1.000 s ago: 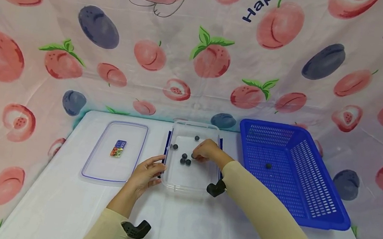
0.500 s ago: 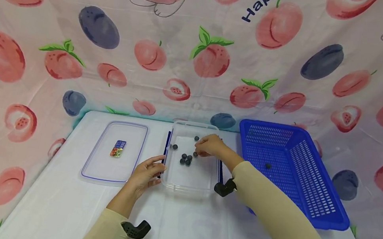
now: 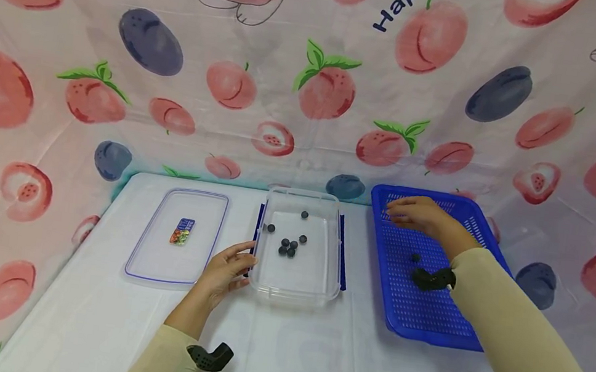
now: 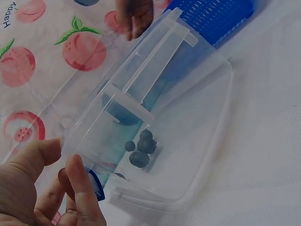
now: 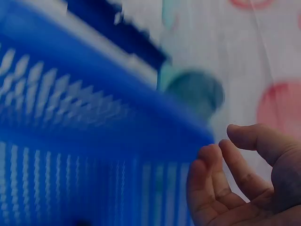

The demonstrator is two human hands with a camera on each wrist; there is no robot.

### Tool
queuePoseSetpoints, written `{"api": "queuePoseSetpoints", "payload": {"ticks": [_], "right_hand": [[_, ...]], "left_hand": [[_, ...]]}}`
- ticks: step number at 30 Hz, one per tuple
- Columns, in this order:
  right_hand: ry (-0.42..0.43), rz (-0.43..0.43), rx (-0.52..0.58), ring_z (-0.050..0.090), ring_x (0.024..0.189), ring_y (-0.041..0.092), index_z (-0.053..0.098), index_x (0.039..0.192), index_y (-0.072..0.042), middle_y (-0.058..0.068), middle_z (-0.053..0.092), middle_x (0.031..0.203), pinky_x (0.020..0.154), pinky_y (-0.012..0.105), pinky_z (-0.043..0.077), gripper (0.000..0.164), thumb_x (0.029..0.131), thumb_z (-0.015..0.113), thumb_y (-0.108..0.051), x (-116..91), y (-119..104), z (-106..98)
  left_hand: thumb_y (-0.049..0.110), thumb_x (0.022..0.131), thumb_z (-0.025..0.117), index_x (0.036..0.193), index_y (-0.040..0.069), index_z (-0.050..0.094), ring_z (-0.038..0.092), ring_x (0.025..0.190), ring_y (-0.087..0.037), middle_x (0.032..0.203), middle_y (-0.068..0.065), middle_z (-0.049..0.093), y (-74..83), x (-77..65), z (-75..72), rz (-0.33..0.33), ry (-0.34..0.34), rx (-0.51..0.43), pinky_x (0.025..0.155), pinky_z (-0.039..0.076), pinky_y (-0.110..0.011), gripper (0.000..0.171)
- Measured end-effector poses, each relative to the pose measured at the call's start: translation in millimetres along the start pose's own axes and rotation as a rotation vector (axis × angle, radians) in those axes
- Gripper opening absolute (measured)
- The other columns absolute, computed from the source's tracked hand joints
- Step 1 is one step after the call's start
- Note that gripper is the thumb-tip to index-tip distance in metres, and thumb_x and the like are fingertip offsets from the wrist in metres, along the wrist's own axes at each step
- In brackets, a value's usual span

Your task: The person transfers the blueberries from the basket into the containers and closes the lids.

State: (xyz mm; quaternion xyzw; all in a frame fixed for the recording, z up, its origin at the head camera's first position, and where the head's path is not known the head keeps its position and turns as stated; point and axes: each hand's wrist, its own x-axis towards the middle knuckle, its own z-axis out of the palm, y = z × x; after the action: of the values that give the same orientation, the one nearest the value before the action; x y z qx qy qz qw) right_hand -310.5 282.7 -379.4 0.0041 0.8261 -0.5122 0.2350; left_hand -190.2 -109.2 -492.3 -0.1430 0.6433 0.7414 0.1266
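My left hand (image 3: 229, 267) rests its fingertips against the left side of a clear plastic box (image 3: 320, 275), beside a blue side clasp (image 4: 96, 184). Inside the box lie several blueberries (image 3: 284, 242); some are bunched near the middle and others sit apart towards the back and left. Over the blue basket (image 3: 378, 258) to the right, my right hand (image 3: 419, 215) hovers with loosely bent fingers and nothing between them. A single dark blueberry (image 3: 416, 257) is on the basket floor, just below that hand in the head view.
The clear lid (image 3: 173, 265) with a blue seal and a fruit label (image 3: 182, 232) lies flat left of the box. A white cloth (image 3: 277, 357) covers the table. Behind it hangs a fruit-print backdrop (image 3: 302, 155).
My right hand has let go of a blueberry in the box and swung right, over the basket. Two blueberries in the cluster show slightly different spacing. The left hand stays at the box's side.
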Motion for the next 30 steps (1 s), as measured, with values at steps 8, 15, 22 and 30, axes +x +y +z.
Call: {"api": "queuePoseSetpoints", "payload": {"ticks": [8, 15, 22, 30], "right_hand": [[0.014, 0.077, 0.059, 0.058, 0.094, 0.001, 0.036, 0.144, 0.012, 0.003, 0.057, 0.119, 0.100, 0.030, 0.050, 0.052, 0.102, 0.050, -0.016, -9, 62, -50], [0.051, 0.148, 0.079, 0.059, 0.092, 0.003, 0.033, 0.144, 0.016, -0.009, 0.062, 0.099, 0.091, 0.027, 0.054, 0.053, 0.103, 0.049, -0.015, -15, 95, -57], [0.138, 0.207, 0.107, 0.061, 0.090, 0.010, 0.054, 0.129, 0.011, -0.005, 0.064, 0.094, 0.090, 0.031, 0.056, 0.040, 0.097, 0.058, -0.012, -11, 110, -44], [0.149, 0.209, 0.084, 0.061, 0.091, 0.012, 0.048, 0.133, 0.015, -0.008, 0.064, 0.089, 0.096, 0.036, 0.054, 0.048, 0.095, 0.061, -0.011, -9, 117, -29]], "left_hand": [[0.012, 0.092, 0.069, 0.139, 0.011, 0.056, 0.052, 0.083, -0.011, 0.095, 0.005, 0.061, 1.4, -0.4, -0.2, -0.008, 0.003, -0.009, 0.066, 0.055, -0.021, 0.049], [0.012, 0.091, 0.069, 0.138, 0.011, 0.057, 0.052, 0.082, -0.012, 0.096, 0.004, 0.062, 0.1, 1.4, -0.3, -0.007, 0.004, -0.008, 0.065, 0.055, -0.021, 0.048], [0.011, 0.091, 0.069, 0.137, 0.011, 0.057, 0.053, 0.084, -0.014, 0.095, 0.005, 0.062, 0.8, 0.8, 0.5, -0.013, 0.010, -0.016, 0.064, 0.055, -0.021, 0.048], [0.011, 0.091, 0.069, 0.139, 0.010, 0.055, 0.052, 0.082, -0.012, 0.094, 0.005, 0.062, 3.5, -1.1, 1.1, -0.010, 0.000, -0.018, 0.064, 0.054, -0.020, 0.050]]}}
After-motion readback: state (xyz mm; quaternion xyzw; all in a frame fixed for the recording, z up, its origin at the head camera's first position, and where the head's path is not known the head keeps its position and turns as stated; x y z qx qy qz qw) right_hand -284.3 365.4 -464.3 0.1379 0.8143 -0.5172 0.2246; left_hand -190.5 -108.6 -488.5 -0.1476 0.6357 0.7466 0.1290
